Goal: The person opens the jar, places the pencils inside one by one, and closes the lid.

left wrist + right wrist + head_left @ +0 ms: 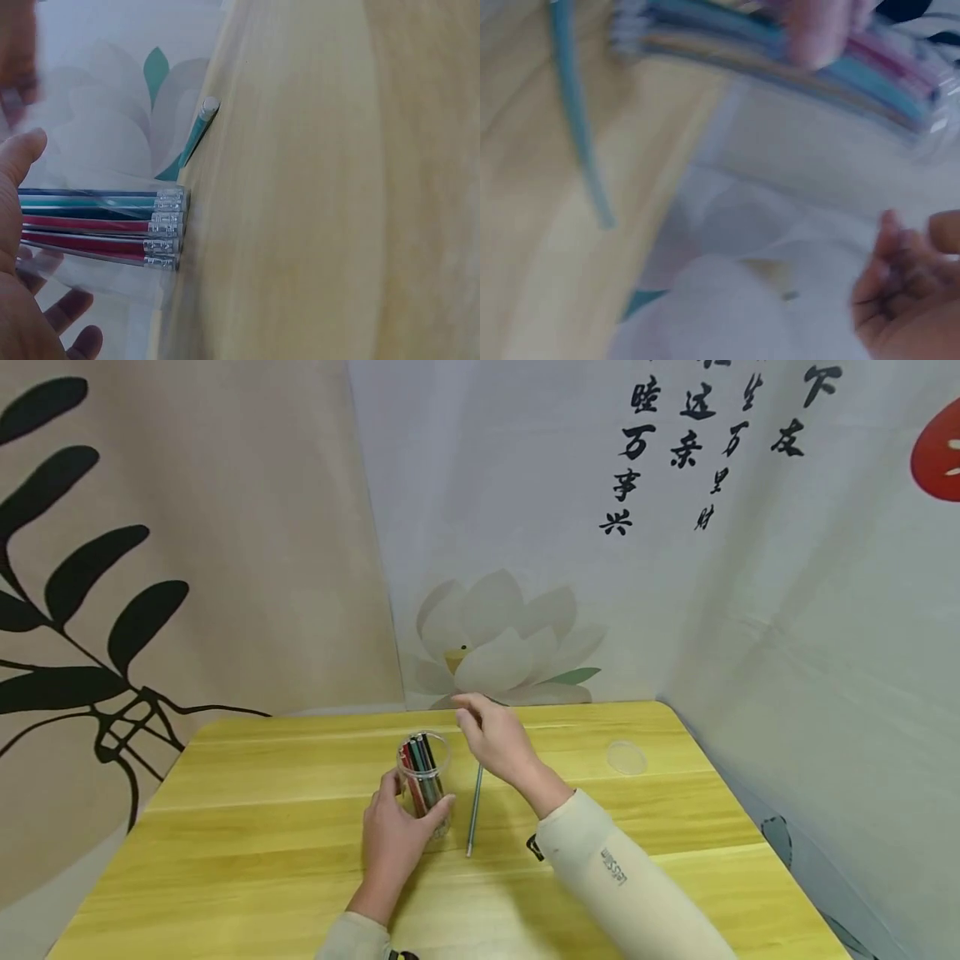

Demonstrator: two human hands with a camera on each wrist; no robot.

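Observation:
A clear round cup point(424, 768) stands on the table, packed with several pencils point(422, 756), red, teal and dark. Around its lower part my left hand point(396, 835) curls, thumb on the near right side and fingers on the far left. In the left wrist view the silvery ferrules of the pencils point(161, 225) sit at the cup's base. One loose teal pencil point(474, 814) lies to the right of the cup. Above that pencil's far end is my right hand point(498, 739), raised with its fingers loosely bent and nothing visible in them.
A clear round lid point(626, 757) lies flat toward the table's back right. The wooden table point(247, 827) ends at a printed cloth backdrop point(517, 485) with a lotus and black writing. A second cloth point(847, 635) hangs along the right.

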